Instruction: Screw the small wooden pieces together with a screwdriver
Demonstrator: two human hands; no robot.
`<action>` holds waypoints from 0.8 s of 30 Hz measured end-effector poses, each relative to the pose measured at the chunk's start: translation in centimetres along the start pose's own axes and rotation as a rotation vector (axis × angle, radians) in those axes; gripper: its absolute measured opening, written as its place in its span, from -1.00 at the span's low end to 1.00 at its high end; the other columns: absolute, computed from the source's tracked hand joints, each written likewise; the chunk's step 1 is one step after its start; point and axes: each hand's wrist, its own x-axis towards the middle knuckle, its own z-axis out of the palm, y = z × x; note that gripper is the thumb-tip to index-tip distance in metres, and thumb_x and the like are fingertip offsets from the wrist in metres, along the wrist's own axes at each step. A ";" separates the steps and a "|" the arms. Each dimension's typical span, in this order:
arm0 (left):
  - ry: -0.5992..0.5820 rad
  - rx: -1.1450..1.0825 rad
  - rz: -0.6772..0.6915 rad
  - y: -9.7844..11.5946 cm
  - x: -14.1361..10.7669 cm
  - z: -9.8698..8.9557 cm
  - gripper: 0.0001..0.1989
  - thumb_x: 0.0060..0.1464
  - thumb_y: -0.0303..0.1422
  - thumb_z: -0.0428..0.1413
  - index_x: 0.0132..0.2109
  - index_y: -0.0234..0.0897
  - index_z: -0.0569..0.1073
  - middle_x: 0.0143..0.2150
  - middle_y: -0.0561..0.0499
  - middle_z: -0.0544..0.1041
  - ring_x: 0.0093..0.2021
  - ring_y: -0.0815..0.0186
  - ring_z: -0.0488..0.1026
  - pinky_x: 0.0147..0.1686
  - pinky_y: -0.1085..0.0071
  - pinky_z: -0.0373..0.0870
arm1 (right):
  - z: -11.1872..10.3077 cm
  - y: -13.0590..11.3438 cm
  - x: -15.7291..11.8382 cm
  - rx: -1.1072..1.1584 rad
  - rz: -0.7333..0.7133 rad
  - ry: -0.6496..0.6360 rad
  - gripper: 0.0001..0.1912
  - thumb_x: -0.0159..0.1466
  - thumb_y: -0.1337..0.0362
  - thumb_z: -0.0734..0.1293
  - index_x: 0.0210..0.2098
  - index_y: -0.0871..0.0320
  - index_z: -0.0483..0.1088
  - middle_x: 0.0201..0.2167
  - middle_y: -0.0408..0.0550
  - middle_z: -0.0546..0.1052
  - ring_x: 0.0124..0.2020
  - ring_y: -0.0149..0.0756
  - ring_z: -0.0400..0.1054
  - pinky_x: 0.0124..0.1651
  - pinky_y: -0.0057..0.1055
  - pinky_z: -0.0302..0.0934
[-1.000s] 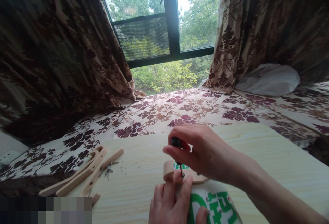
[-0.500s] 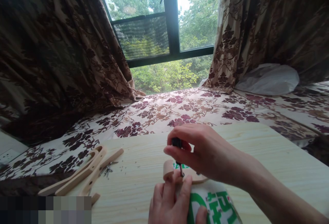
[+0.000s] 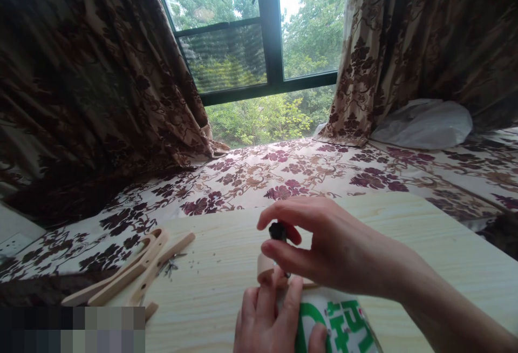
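My right hand (image 3: 319, 245) is closed around the black handle of a small screwdriver (image 3: 277, 231), with the index finger lifted a little off it. The tool stands upright, and its tip is mostly hidden behind the thumb. Below it, my left hand (image 3: 269, 315) presses its fingers on a pale wooden piece with a rounded peg (image 3: 265, 267). Under both lies a white package with green print (image 3: 343, 323), partly covered by my left hand.
On the left of the pale wooden board (image 3: 210, 288) lie several curved wooden parts (image 3: 133, 266) beside a small heap of screws (image 3: 170, 266). Floral cloth (image 3: 243, 180) stretches behind toward the window. A white plastic bag (image 3: 424, 123) rests at the back right.
The fingers of my right hand have spread a little around the screwdriver handle, the index finger rising and the thumb lowering over the shaft. My left hand has stayed in place.
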 end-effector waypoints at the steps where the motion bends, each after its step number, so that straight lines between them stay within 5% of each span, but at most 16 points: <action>1: -0.009 -0.014 0.003 0.0 0.1 0.0 -0.61 0.15 -0.14 -0.13 0.06 -0.07 0.36 0.04 -0.10 0.44 -0.06 0.08 0.37 -0.27 0.20 0.36 | -0.1 -0.1 -0.1 0.010 -0.018 -0.011 -0.92 0.22 0.32 0.31 -0.28 0.15 0.41 -0.51 -0.23 0.38 -0.47 -0.47 0.19 -0.39 -0.47 0.04; 7: 0.055 0.007 0.023 0.3 0.3 0.1 -0.62 0.21 -0.18 -0.19 0.06 -0.15 0.34 0.05 -0.16 0.42 0.07 0.00 0.30 -0.16 0.08 0.34 | 0.1 0.2 -0.2 -0.053 0.066 0.000 -0.75 0.28 0.19 0.27 -0.47 0.19 0.35 -0.58 -0.21 0.33 -0.52 -0.46 0.12 -0.44 -0.43 0.00; 15: -0.023 -0.035 0.026 -0.2 0.3 -0.3 -0.61 0.17 -0.16 -0.13 0.09 -0.09 0.34 0.03 -0.09 0.46 0.03 0.05 0.34 -0.23 0.19 0.37 | -0.2 -0.1 -0.2 0.028 -0.057 -0.017 -0.93 0.23 0.37 0.29 -0.29 0.15 0.42 -0.49 -0.23 0.39 -0.46 -0.49 0.19 -0.39 -0.49 0.05; 24: 0.005 0.011 0.030 0.0 0.2 -0.3 -0.62 0.12 -0.16 -0.06 0.05 -0.12 0.37 0.04 -0.15 0.43 -0.13 0.09 0.39 -0.32 0.23 0.37 | 0.3 0.1 -0.1 -0.083 -0.021 0.042 -0.80 0.28 0.19 0.27 -0.36 0.18 0.43 -0.53 -0.19 0.38 -0.46 -0.44 0.17 -0.40 -0.45 0.01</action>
